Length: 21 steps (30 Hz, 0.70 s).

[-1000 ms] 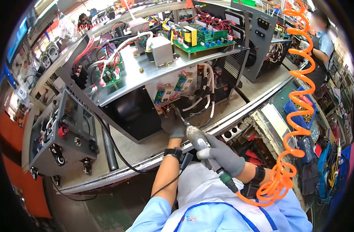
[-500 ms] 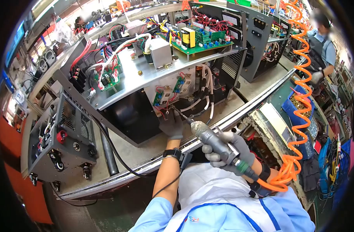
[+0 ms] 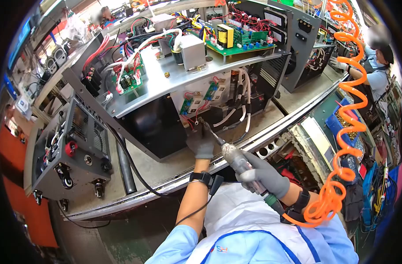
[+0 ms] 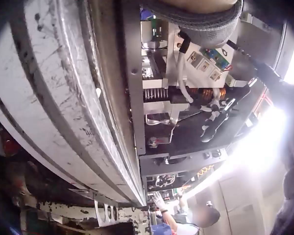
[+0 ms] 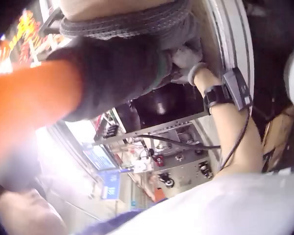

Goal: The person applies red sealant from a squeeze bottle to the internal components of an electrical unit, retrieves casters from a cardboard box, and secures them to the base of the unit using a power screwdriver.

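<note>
In the head view the gloved right hand (image 3: 267,175) grips a grey air screwdriver (image 3: 237,159) by its body; an orange coiled hose (image 3: 337,182) runs from its rear. The driver's thin bit points up-left to the lower part of a pale panel (image 3: 209,99) carrying small green boards (image 3: 215,91), inside an open machine chassis (image 3: 139,100). My gloved left hand (image 3: 201,143) reaches in at that spot, its fingertips beside the bit tip and red wires. Whether it pinches anything cannot be seen. In the left wrist view the driver (image 4: 267,73) angles toward the panel.
A second chassis on casters (image 3: 73,152) stands at the left, a black cable (image 3: 135,169) beside it. Another grey cabinet (image 3: 300,48) stands behind at the right. Blue bins (image 3: 341,121) of small parts lie at the right, where another person (image 3: 379,72) works.
The right hand swung the driver down-right and has brought it back up toward the left hand. The left hand stays at the panel. The person at the right has shifted and leans over the bench.
</note>
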### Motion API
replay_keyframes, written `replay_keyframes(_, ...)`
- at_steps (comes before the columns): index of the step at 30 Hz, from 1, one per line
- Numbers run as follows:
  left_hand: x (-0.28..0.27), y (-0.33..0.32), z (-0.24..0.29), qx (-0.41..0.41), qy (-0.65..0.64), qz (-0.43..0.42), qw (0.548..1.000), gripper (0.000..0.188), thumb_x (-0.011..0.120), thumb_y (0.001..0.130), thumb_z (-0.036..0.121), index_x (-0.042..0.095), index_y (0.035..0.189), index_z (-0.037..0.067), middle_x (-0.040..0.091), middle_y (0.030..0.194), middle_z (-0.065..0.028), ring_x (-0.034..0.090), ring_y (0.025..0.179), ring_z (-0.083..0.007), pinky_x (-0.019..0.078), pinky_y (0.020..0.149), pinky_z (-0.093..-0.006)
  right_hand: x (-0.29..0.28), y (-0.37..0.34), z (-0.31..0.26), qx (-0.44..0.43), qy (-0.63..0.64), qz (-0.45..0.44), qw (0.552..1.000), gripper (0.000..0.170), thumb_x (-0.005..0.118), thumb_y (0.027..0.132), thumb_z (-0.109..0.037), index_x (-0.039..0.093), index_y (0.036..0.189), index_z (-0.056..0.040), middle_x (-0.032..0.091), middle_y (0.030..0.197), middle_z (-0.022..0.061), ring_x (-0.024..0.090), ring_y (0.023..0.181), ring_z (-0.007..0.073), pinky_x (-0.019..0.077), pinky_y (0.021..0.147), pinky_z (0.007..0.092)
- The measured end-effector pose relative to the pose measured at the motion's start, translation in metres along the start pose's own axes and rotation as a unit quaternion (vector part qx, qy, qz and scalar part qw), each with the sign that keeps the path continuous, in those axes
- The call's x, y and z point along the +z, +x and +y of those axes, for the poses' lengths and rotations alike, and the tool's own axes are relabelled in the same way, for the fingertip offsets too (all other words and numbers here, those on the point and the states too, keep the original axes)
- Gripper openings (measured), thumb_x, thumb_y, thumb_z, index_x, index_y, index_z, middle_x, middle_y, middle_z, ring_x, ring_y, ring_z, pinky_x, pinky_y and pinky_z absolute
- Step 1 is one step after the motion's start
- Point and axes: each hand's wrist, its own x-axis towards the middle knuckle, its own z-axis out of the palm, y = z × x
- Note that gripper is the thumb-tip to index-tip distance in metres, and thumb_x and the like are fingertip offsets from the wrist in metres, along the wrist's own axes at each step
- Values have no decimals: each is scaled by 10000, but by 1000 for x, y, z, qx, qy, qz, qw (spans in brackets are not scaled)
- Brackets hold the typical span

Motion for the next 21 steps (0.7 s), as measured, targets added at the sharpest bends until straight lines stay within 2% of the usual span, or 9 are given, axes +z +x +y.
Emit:
replay_keyframes(2,0,-3,-3,0,-17,-9,1000,118,630,752,151,662,840,80,611,660,-142,587,546,-315,451,492,-369,-3,2,0,46,190,-65,979,649,602,732,-237,335,1298,-65,573,873,113,575,581,147,477,498,245)
replay_keyframes(3,5,-5,-6,-33,-31,-23,999,120,633,758,157,658,833,67,610,655,-139,590,542,-269,445,496,-348,-4,2,3,47,190,-66,978,649,602,732,-237,335,1298,-65,573,873,113,575,581,147,477,498,245)
replay_keyframes(5,5,-3,-5,-65,-44,-37,996,127,637,763,163,653,826,53,610,651,-136,593,539,-222,439,500,-326,-6,2,12,90,345,-43,933,577,581,750,-235,364,1255,-61,579,858,109,588,576,161,482,480,249)
replay_keyframes(6,3,-4,-4,-124,-134,-60,981,143,641,771,173,655,833,45,615,652,-114,576,566,-166,433,517,-306,-9,5,16,80,372,-74,922,559,571,759,-231,366,1251,-63,583,858,107,611,605,173,496,484,250)
replay_keyframes(9,-7,-1,4,-201,-264,-101,938,146,622,789,129,652,884,23,644,712,-74,570,642,-93,449,571,-265,-8,4,16,48,296,-66,952,556,569,766,-227,363,1256,-63,583,859,107,611,605,173,498,487,246)
replay_keyframes(11,-9,1,1,-219,-304,-119,920,152,598,799,76,647,926,9,667,772,-58,579,690,-76,471,607,-244,-9,4,19,62,315,-72,944,585,594,746,-220,353,1257,-69,580,887,124,618,635,192,516,522,268)
replay_keyframes(13,-7,1,-7,-280,-384,-157,866,188,596,807,90,626,962,-14,664,799,-48,591,720,-82,474,620,-229,-8,3,19,74,337,-76,935,615,620,726,-212,344,1258,-75,577,915,140,625,664,210,534,558,290)
replay_keyframes(20,-3,-3,-8,-258,-384,-119,878,177,599,814,92,604,959,-8,664,780,-85,598,647,-94,470,548,-243,2,-2,6,53,234,-46,970,697,630,691,-246,337,1301,-81,562,864,102,577,603,160,455,483,224)
replay_keyframes(21,-10,1,2,-241,-293,-117,918,165,602,815,110,618,941,4,660,772,-95,599,625,-105,469,536,-259,5,-2,5,46,215,-33,975,720,630,686,-256,329,1317,-83,559,857,94,569,595,152,440,472,215)
